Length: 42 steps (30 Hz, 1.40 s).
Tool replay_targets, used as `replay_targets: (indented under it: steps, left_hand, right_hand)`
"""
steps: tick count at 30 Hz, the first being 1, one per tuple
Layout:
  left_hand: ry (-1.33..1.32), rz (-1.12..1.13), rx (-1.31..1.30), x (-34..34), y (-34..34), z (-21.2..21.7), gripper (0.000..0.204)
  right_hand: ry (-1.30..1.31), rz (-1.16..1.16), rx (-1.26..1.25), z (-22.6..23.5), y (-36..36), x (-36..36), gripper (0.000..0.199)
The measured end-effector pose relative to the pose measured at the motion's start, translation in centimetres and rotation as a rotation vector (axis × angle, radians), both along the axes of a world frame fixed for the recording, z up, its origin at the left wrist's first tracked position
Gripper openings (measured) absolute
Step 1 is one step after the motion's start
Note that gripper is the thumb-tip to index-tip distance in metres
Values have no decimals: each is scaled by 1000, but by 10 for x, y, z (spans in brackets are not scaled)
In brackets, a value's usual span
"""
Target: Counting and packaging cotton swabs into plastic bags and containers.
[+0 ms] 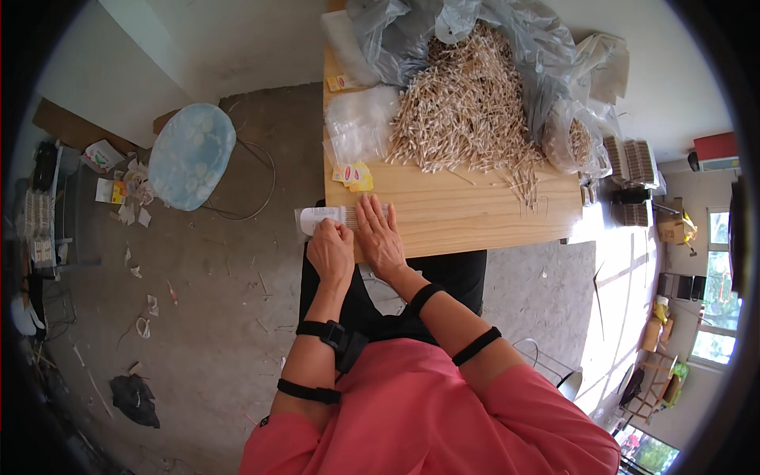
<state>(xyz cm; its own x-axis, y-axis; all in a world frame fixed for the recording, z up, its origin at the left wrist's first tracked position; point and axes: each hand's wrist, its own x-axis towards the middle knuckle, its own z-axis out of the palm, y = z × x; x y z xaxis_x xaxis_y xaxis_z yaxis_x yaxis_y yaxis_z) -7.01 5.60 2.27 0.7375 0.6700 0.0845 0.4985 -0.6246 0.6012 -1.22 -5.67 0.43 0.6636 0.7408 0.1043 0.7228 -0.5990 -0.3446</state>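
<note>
**Two hands pressing a small packet at a table's near edge**

A small clear packet [321,218] of cotton swabs is lying at the near left corner of a pale wooden table [475,214], partly overhanging the edge. The left hand [331,250] is curling closed over the packet's near side, pinching it. The right hand [380,237] is lying flat just beside it, fingers spread open, pressing the packet's right end. Farther back, a large heap of cotton swabs [467,103] is spilling from a grey plastic bag [546,47]. Empty clear bags [360,123] and yellow labels [354,176] are sitting between heap and hands.
</note>
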Motion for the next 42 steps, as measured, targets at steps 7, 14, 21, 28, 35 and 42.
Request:
replay_targets:
  steps: [7,14,21,28,35,42]
  left_hand:
    - [38,-57,-46,-2,4,0,16]
    - [-512,718,-720,-28,40,-43,52]
    - [-342,564,-1250,-6,50,-38,43]
    - [-370,440,-1168,-3,39,-36,33]
    - [-343,371,-1168,-5,41,-33,30]
    - [-409,361,-1061,-34,76,-52,57]
  right_hand:
    - [4,54,12,0,10,-1,60]
    - [230,-62,417,11,14,2,54]
    - [374,-350,769,8,28,1,46]
    - [440,-339,779,6,45,-7,42]
    - [413,-270,731,10,53,-12,53]
    - [284,-361,577,46,72,48,19]
